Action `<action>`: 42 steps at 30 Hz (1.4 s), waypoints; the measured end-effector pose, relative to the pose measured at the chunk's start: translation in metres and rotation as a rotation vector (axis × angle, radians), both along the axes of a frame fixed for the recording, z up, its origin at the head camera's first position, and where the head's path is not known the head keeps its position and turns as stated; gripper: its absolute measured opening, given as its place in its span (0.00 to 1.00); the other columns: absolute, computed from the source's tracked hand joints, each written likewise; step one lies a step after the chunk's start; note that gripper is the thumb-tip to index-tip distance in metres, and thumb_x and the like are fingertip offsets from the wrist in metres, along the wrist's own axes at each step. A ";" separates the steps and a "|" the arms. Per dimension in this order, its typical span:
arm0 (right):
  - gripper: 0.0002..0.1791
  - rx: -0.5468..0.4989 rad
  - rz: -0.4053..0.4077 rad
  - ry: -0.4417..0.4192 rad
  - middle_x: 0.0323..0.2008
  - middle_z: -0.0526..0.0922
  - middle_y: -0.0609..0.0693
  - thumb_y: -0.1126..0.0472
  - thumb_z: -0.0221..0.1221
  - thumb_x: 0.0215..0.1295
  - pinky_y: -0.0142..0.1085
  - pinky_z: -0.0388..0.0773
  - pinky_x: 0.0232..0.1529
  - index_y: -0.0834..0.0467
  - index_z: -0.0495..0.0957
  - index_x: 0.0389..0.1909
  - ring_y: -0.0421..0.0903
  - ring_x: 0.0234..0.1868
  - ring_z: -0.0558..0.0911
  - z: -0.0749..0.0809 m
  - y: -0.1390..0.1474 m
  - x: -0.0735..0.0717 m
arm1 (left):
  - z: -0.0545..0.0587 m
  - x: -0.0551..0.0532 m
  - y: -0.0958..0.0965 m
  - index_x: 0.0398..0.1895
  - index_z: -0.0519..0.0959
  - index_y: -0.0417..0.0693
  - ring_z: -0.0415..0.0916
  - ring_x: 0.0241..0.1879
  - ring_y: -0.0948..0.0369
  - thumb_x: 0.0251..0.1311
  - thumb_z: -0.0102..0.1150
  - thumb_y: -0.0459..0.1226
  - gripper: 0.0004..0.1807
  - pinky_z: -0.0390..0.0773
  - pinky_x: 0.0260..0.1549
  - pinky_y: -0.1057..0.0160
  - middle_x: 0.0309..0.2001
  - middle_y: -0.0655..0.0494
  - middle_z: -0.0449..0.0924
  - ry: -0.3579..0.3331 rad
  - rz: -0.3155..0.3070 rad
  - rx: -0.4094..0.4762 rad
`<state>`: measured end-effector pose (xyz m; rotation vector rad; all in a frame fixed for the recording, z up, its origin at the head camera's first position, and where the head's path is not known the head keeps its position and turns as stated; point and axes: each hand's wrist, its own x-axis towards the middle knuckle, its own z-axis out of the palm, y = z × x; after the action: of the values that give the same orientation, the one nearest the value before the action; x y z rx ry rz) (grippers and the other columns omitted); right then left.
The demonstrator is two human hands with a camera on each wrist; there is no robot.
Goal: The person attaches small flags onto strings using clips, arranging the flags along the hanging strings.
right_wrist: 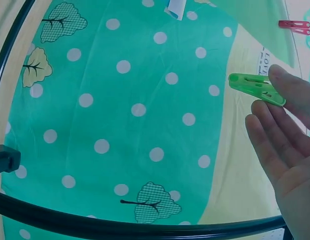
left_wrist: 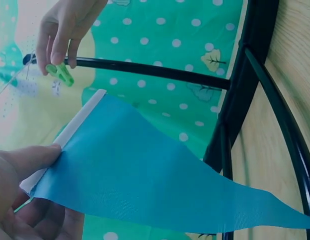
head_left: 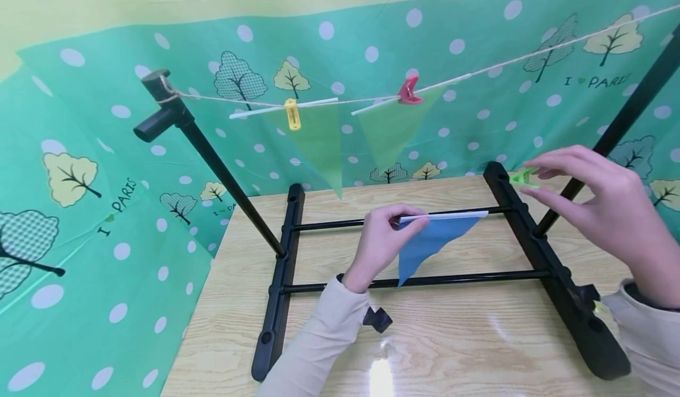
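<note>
My left hand (head_left: 385,238) pinches one end of the white top edge of a blue triangular pennant flag (head_left: 432,240), which hangs over the lower rack bars. In the left wrist view the flag (left_wrist: 129,165) spreads out from under the thumb. To the right, my right hand (head_left: 595,196) holds a green clothespin (head_left: 523,177) between thumb and fingertips, apart from the flag; the right wrist view shows this clothespin (right_wrist: 256,89) side-on. Above, a white string (head_left: 510,61) carries two green pennants, one (head_left: 319,143) under a yellow clothespin (head_left: 292,114), the other (head_left: 395,125) under a pink clothespin (head_left: 409,90).
The string is tied to a black post (head_left: 212,167) on the left and rises toward another black post (head_left: 632,114) on the right. Both stand on a black base frame (head_left: 273,308) on a wooden table (head_left: 451,338). Behind hangs a green dotted cloth (head_left: 133,208).
</note>
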<state>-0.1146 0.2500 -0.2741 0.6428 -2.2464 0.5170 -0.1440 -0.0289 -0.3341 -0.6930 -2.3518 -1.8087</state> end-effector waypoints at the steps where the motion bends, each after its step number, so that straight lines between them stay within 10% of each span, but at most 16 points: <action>1: 0.32 -0.003 0.000 0.000 0.39 0.80 0.54 0.78 0.71 0.30 0.12 0.59 0.46 0.61 0.80 0.45 0.31 0.39 0.73 0.001 0.000 0.000 | 0.004 0.002 0.000 0.35 0.84 0.42 0.73 0.27 0.64 0.55 0.64 0.36 0.07 0.67 0.23 0.71 0.32 0.55 0.83 -0.005 0.002 0.005; 16: 0.28 -0.094 -0.037 0.075 0.33 0.82 0.60 0.81 0.69 0.34 0.14 0.60 0.41 0.62 0.82 0.43 0.21 0.40 0.69 0.019 0.000 -0.005 | 0.026 0.004 0.012 0.33 0.83 0.40 0.67 0.20 0.65 0.53 0.64 0.34 0.06 0.62 0.19 0.72 0.30 0.51 0.83 0.031 0.023 0.027; 29: 0.20 -0.121 -0.067 0.075 0.30 0.81 0.61 0.80 0.67 0.40 0.16 0.59 0.40 0.65 0.82 0.39 0.17 0.40 0.66 0.030 0.001 -0.010 | 0.006 -0.020 0.023 0.34 0.84 0.54 0.73 0.26 0.70 0.54 0.64 0.46 0.09 0.72 0.23 0.71 0.30 0.68 0.81 0.093 0.004 0.028; 36: 0.18 -0.156 -0.054 0.069 0.34 0.74 0.31 0.80 0.66 0.42 0.17 0.61 0.37 0.66 0.82 0.38 0.18 0.37 0.68 0.037 0.002 -0.013 | 0.015 -0.024 0.027 0.35 0.83 0.54 0.74 0.26 0.68 0.55 0.63 0.46 0.09 0.73 0.23 0.71 0.31 0.67 0.81 0.097 -0.021 0.051; 42: 0.15 -0.128 -0.102 0.039 0.32 0.79 0.49 0.76 0.64 0.48 0.17 0.61 0.38 0.66 0.82 0.40 0.16 0.38 0.67 0.043 0.005 -0.014 | 0.025 -0.025 0.032 0.36 0.83 0.51 0.74 0.26 0.69 0.55 0.63 0.44 0.09 0.73 0.24 0.71 0.31 0.64 0.82 0.101 -0.011 0.054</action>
<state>-0.1288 0.2545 -0.2315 0.4665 -2.1768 0.5872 -0.1690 0.0034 -0.3091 -0.7731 -2.2320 -1.7893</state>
